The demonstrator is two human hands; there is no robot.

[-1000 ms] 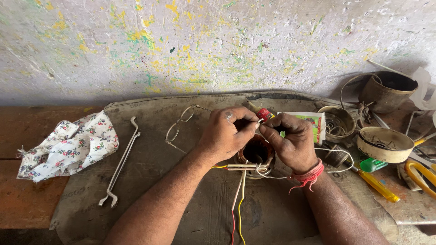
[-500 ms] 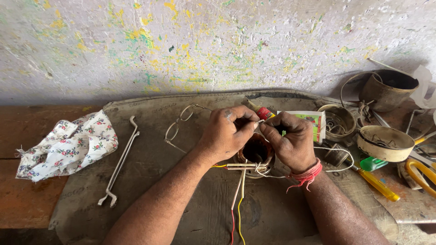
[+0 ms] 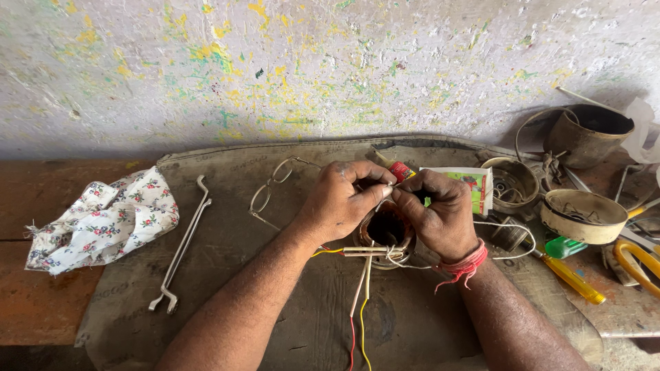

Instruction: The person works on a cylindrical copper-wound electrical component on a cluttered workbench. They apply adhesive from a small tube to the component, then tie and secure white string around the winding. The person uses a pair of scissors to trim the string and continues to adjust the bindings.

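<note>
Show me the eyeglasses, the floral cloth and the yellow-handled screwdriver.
eyeglasses (image 3: 269, 187), head view, on the nearer lens rim.
floral cloth (image 3: 103, 220), head view, middle of the crumpled fabric.
yellow-handled screwdriver (image 3: 572, 277), head view, on the yellow handle.

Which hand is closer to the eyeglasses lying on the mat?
Left. The left hand sits just right of the eyeglasses, while the right hand is farther right, beyond the coil.

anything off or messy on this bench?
Mostly clutter at the right edge: rusty round tins, a yellow-handled screwdriver and loose wire lie jumbled. The floral cloth is crumpled, wire-rimmed spectacles lie folded open. Both hands pinch something over a wound coil. Nothing spilled.
</note>
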